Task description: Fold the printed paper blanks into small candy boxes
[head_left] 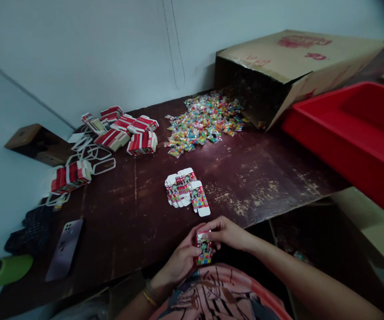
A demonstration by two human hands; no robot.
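Desk (251, 178): dark, worn, against a pale wall. Big carton (288, 66) lies on its side at the back right, mouth toward a spill of candy (203, 122). Red tray (354, 129) at the right edge. Bundles of flat boxes (125, 131) back left, loose white bands beside them. Phone (64, 249) face down, front left. Small fan of flats (185, 191) mid-desk, just ahead of the hands.

Step in hand, by the look of it: folding one small box (204, 249) into shape at the near desk edge. Left hand (180, 262) grips it from below; right hand (228, 233) pinches its top, fingers narrow on the flap. Next move likely calls for tucking that flap while the left hand keeps the box square.
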